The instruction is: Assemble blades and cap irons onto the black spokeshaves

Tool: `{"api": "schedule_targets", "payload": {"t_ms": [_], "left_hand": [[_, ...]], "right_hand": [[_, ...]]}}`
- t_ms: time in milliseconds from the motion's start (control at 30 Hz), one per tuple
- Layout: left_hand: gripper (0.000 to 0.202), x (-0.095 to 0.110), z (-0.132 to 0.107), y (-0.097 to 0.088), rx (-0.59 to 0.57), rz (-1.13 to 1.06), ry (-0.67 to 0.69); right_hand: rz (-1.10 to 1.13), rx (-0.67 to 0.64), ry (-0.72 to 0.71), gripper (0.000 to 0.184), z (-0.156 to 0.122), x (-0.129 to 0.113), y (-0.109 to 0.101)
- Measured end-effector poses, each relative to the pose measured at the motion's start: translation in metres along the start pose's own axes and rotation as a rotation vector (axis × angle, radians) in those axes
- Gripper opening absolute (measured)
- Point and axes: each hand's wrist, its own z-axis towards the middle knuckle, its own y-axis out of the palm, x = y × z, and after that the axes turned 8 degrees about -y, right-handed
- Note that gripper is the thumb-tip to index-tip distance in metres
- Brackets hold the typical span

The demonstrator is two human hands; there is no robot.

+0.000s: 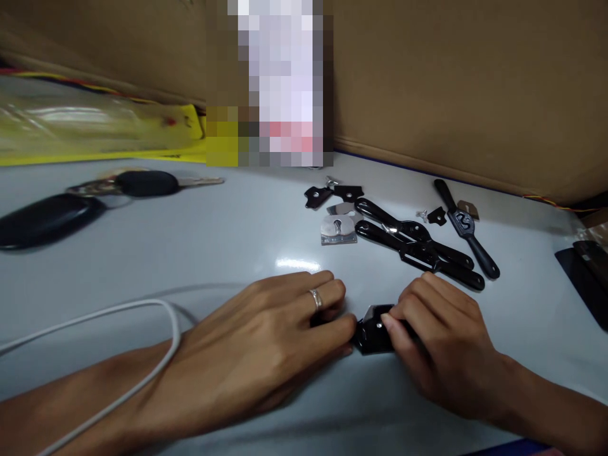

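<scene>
Both my hands meet over a small black metal part (373, 329) lying on the pale grey table (237, 253). My left hand (266, 342), with a ring on one finger, has its fingers curled against the part's left end. My right hand (441, 335) has its fingers closed round the part's right side. Most of the part is hidden under my fingers. Just beyond my right hand lie two long black handled tools (418, 250), and a third black handled tool (465, 225) lies further right.
A silver plate with a keyhole slot (338, 229) and small black plates (332, 193) lie behind the hands. A key with a black fob (142, 183) and a dark case (42, 218) sit at left. A white cable (142, 316) crosses my left forearm. Cardboard (451, 82) stands behind.
</scene>
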Motion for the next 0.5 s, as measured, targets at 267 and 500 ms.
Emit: {"api": "schedule_targets", "payload": {"t_ms": [267, 500], "left_hand": [[0.043, -0.004, -0.002, 0.001, 0.016, 0.006, -0.001], [0.042, -0.003, -0.004, 0.001, 0.033, 0.019, 0.007]], "right_hand": [[0.131, 0.081, 0.002, 0.031, -0.006, 0.006, -0.007], [0.142, 0.019, -0.107, 0.040, -0.012, 0.015, -0.013]]}}
